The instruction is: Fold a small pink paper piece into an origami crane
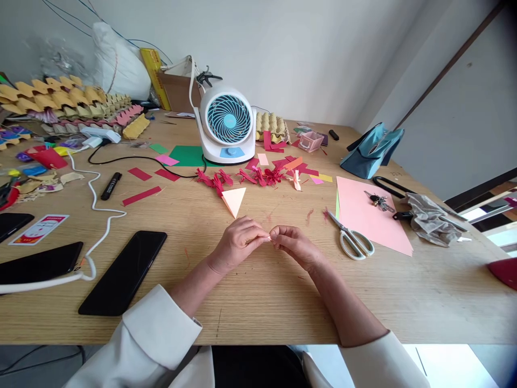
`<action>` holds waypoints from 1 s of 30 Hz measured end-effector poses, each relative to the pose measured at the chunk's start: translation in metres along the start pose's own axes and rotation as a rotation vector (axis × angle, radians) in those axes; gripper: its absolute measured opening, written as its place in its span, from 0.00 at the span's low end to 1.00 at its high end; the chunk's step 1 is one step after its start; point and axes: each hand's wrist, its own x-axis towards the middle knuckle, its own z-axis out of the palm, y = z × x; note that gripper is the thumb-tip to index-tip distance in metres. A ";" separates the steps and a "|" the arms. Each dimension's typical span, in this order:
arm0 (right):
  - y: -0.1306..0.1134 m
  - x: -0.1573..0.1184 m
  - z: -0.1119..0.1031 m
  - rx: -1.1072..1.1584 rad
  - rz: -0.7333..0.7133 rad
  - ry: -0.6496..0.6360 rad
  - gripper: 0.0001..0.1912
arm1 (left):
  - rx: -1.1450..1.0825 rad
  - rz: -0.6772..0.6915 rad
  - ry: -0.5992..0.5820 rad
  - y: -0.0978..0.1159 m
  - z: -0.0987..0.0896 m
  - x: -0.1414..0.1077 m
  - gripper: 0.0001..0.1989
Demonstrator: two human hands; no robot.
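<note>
My left hand (239,241) and my right hand (296,246) meet low over the middle of the wooden table, both closed in a pinch. Between the fingertips shows a tiny pale pink piece of paper (265,238); most of it is hidden by the fingers. Just beyond my left hand lies a folded cream-coloured paper triangle (235,201). Behind it spreads a row of twisted, fringed red paper pieces (264,175), with one pale pink twisted piece (297,180) at its right end. Scissors with white handles (352,238) rest open to the right of my right hand.
A white fan (229,121) stands at the back. Black phones (124,272) and a white cable (94,196) lie left. Pink sheets (365,213) with keys (380,202), and a blue bag (372,151), are right. Red paper strips (141,196) and egg trays (60,99) are left.
</note>
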 end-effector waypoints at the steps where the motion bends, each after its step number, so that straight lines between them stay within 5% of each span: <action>1: 0.000 0.000 -0.001 -0.008 -0.001 -0.002 0.18 | -0.001 -0.002 0.000 0.000 0.000 0.000 0.05; 16: -0.006 -0.002 -0.005 -0.207 -0.053 0.025 0.21 | -0.085 -0.025 -0.007 0.000 0.001 0.001 0.05; 30: -0.005 -0.002 -0.007 -0.080 -0.035 -0.003 0.17 | -0.210 -0.102 0.035 -0.001 0.004 -0.001 0.04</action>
